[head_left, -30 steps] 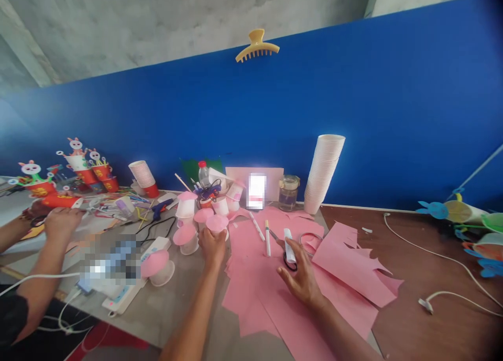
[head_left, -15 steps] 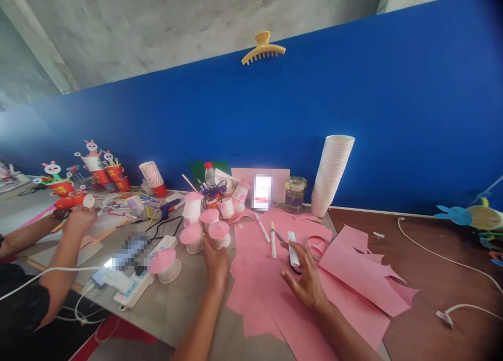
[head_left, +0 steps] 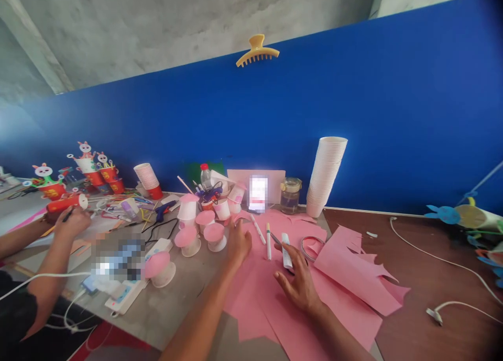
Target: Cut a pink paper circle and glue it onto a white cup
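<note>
Left hand open, empty, over pink paper sheets spread flat within reach; right hand half-curled at a white tube, grip unclear

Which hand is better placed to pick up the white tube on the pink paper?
Right, probably: the right hand sits beside the white tube on the pink paper, while the left hand is farther off, by the pink-topped cups.

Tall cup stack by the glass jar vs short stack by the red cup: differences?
The tall stack is far taller than the short stack. The tall stack stands beside the glass jar; the short stack tilts against a red cup, well to the left. Both are nested pale paper cups, rims upward.
</note>
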`<state>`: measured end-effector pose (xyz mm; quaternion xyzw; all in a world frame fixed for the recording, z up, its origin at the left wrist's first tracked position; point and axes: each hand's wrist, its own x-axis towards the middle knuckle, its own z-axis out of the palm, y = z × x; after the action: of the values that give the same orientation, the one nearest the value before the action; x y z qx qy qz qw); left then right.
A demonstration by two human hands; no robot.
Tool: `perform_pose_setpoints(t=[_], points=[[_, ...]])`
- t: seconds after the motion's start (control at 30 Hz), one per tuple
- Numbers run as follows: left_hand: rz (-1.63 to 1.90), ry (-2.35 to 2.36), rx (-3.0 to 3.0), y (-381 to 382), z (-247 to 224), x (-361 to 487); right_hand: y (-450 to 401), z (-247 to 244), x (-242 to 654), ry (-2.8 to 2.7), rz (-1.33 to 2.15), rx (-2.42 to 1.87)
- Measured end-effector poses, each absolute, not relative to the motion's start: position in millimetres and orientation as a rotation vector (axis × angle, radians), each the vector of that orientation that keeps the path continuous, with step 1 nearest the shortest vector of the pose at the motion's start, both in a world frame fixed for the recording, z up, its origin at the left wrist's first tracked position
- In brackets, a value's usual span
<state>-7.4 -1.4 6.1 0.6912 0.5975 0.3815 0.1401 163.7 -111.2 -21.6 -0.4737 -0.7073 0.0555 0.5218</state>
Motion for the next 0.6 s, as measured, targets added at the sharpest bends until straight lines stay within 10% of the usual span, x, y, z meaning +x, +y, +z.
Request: perform_pose_setpoints(t=[0.6], points=[[1.146, 1.732, 1.835, 38.1, 4.7, -13.0, -108.9, -20.0, 165.1, -1.676, 0.186, -1.114]])
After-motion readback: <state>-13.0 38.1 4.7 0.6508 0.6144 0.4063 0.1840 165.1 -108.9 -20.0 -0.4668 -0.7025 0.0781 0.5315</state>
